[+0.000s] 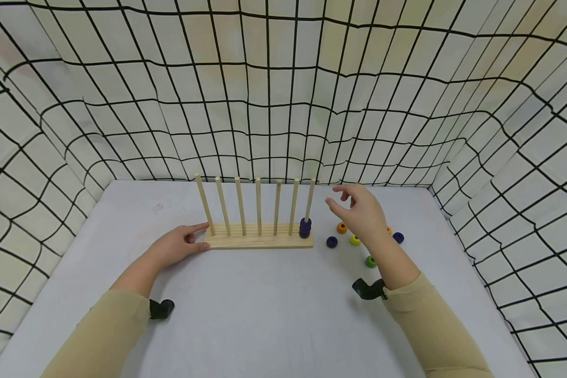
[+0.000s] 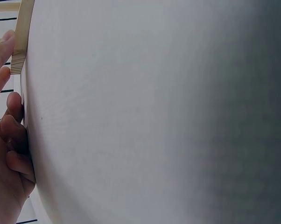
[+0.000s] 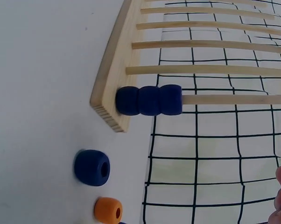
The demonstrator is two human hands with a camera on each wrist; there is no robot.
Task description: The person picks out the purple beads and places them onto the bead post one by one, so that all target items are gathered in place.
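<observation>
A wooden peg rack (image 1: pixel 260 240) with several upright pegs stands on the table. My left hand (image 1: pixel 179 244) holds the rack's left end, thumb at the front and index finger toward the back. Three dark blue beads (image 3: pixel 150 100) are stacked at the bottom of the rightmost peg (image 1: pixel 310 199). To the right of that peg, my right hand (image 1: pixel 361 210) is raised over the loose beads, thumb and index finger apart, with nothing between them. Below it lie a blue bead (image 1: pixel 332 242), an orange bead (image 1: pixel 342 228), a yellow bead (image 1: pixel 355 240) and a green bead (image 1: pixel 370 261).
Another blue bead (image 1: pixel 398 238) lies right of the right forearm, beside an orange bead (image 1: pixel 389 230) partly hidden by the wrist. A black grid net (image 1: pixel 269 105) hangs before white walls around the white table (image 1: pixel 245 315). Black wrist mounts (image 1: pixel 368 289) stick out from the sleeves.
</observation>
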